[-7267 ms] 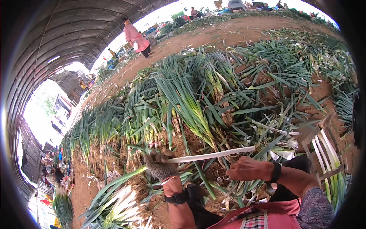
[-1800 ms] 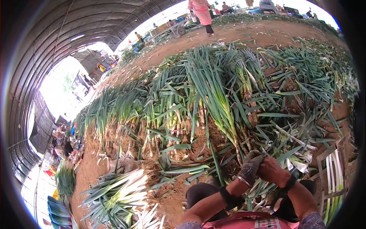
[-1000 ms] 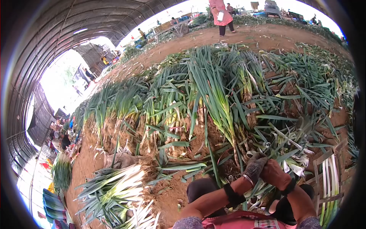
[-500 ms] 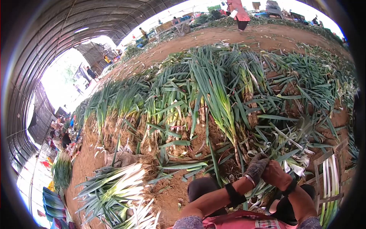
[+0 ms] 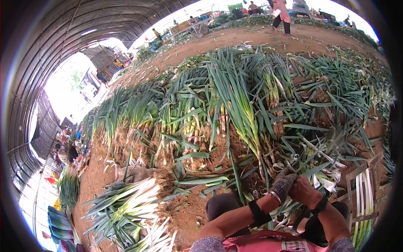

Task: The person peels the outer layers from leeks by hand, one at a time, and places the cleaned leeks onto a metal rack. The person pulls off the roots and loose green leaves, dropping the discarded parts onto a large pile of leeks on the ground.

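My left hand [image 5: 282, 184], in a grey knitted glove, and my bare right hand [image 5: 303, 191] are pressed together low at the right, both closed around the base of a leek [image 5: 294, 169] among loose green leaves. What exactly lies inside the fingers is hidden. In front of them lies a long heap of unpeeled leeks [image 5: 228, 101] with earthy roots facing me. A pile of peeled white leeks [image 5: 126, 206] lies at the lower left.
A wooden crate [image 5: 363, 201] with cleaned leeks stands at the right. Bare dirt ground [image 5: 235, 38] runs behind the heap. A person in pink [image 5: 282, 14] walks at the top, others sit at the far left. A dark tunnel roof [image 5: 79, 25] arches overhead.
My hands have stayed together at the same spot over the last second. Earlier the left hand held a long white leek stretched across. The person in pink has walked to the right.
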A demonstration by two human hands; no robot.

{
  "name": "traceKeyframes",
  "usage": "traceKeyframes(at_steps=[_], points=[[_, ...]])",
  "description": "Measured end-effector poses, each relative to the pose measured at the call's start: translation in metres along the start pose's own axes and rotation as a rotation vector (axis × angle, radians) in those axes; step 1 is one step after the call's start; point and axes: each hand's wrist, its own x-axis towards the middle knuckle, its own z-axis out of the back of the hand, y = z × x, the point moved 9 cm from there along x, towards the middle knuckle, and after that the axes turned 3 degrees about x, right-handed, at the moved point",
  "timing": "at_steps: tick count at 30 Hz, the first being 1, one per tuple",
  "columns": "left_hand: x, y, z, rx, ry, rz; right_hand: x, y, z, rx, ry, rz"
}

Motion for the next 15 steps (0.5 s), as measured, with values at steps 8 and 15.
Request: traceKeyframes(at_steps=[8, 15], points=[[0.0055, 0.0031, 0.0001, 0.011, -0.041, -0.093, -0.0006, 0.0035, -0.0001, -0.034, 0.0, 0.028], [0.003, 0.0021, -0.0009, 0.004, -0.038, -0.08, -0.0006, 0.0065, 0.0019, -0.034, -0.01, 0.06]])
